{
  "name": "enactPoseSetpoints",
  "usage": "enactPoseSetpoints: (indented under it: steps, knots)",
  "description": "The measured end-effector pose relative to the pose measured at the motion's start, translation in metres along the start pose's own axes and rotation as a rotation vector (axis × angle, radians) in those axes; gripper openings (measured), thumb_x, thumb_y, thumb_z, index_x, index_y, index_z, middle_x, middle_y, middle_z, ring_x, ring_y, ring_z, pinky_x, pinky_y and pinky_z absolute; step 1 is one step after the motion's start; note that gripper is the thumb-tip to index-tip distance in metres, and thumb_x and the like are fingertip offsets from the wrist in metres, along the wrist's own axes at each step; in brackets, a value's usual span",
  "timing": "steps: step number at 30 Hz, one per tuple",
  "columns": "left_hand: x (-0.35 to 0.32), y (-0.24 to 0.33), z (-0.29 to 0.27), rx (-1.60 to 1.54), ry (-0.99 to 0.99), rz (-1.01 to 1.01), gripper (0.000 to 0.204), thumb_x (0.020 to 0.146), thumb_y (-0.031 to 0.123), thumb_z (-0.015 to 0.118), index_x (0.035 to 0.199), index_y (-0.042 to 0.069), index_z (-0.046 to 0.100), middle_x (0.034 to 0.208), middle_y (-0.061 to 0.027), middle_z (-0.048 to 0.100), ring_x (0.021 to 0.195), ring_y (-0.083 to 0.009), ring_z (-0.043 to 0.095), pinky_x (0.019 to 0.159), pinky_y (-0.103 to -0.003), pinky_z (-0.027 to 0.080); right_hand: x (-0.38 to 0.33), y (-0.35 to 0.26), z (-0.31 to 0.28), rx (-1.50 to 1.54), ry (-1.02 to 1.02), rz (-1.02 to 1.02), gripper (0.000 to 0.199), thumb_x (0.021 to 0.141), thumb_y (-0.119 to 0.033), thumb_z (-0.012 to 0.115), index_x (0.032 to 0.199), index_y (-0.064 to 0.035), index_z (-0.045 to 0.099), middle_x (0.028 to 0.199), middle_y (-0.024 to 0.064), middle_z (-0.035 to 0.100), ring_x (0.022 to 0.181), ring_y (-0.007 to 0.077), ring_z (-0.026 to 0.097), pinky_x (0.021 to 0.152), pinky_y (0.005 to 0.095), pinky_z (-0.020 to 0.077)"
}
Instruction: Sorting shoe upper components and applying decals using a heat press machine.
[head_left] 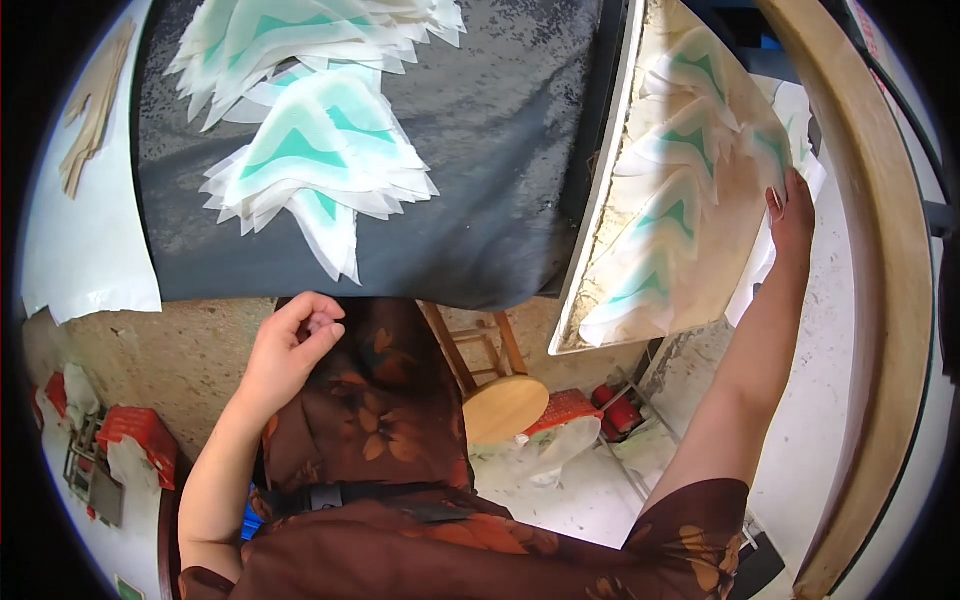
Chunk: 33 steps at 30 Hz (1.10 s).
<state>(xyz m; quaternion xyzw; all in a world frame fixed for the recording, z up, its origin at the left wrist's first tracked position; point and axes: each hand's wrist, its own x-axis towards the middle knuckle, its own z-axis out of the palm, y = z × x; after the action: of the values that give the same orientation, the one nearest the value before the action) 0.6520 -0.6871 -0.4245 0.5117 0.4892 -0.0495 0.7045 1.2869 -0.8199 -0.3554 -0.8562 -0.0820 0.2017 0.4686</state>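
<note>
My right hand [792,215] reaches to the right edge of a tilted, pale board [735,255]. Its thumb and fingers close on a thin white piece with a green band [770,148]; the exact grip is partly hidden. Several similar V-shaped pieces [655,220] lie in an overlapping column along the board. My left hand [290,345] hovers over my lap by the front edge of the dark-covered table [500,180], fingers curled in, nothing visible in them. Just beyond it, a fanned pile of white-and-green pieces [310,155] rests on the table.
Another pile of such pieces [310,40] lies farther back. A white sheet [85,220] with beige strips [95,110] is at the left. Beneath are a wooden stool [505,408] and red containers [140,440]. A curved wooden edge [880,300] runs down the right side.
</note>
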Motion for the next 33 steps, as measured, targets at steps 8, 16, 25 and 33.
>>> enactPoseSetpoints:
  steps: [8, 16, 25, 33]
  knots:
    - [0.006, -0.001, 0.006, 0.027, 0.037, -0.028, 0.011, 0.088, 0.005, 0.064, 0.098, 0.002, 0.06, 0.081, 0.0027, 0.055, 0.077, -0.007, 0.05, 0.072, -0.022, 0.043, 0.037, 0.003, 0.01, -0.403, 0.146, -0.155, 0.038, 0.093, -0.028, 0.062, 0.125, -0.0092, 0.059, 0.122, 0.0035, 0.06, 0.112, 0.016, 0.053, 0.093, 0.0302, 0.0443]
    - [0.006, 0.007, 0.01, 0.069, 0.033, 0.003, 0.012, 0.088, 0.006, 0.065, 0.098, 0.001, 0.06, 0.082, 0.0012, 0.057, 0.076, -0.0072, 0.052, 0.071, -0.022, 0.044, 0.003, 0.001, 0.041, -0.445, 0.068, -0.499, 0.028, 0.092, -0.017, 0.058, 0.116, -0.005, 0.067, 0.116, 0.0066, 0.066, 0.109, 0.0185, 0.059, 0.098, 0.029, 0.042]
    - [0.006, 0.01, 0.009, 0.08, 0.039, 0.016, 0.012, 0.088, 0.005, 0.064, 0.098, 0.001, 0.06, 0.08, 0.001, 0.057, 0.075, -0.0075, 0.052, 0.071, -0.022, 0.044, -0.01, -0.014, 0.06, -0.717, 0.007, -0.542, 0.029, 0.095, -0.018, 0.05, 0.116, -0.0074, 0.067, 0.118, 0.0077, 0.066, 0.112, 0.023, 0.059, 0.101, 0.0315, 0.0414]
    - [0.007, 0.004, 0.002, 0.062, 0.033, 0.014, 0.011, 0.09, 0.007, 0.064, 0.098, 0.003, 0.059, 0.083, 0.0041, 0.054, 0.077, -0.0055, 0.049, 0.073, -0.021, 0.042, -0.021, -0.01, 0.068, -0.843, 0.039, -0.537, 0.029, 0.094, -0.019, 0.052, 0.118, -0.0098, 0.065, 0.119, 0.0089, 0.066, 0.112, 0.0252, 0.06, 0.099, 0.0319, 0.0432]
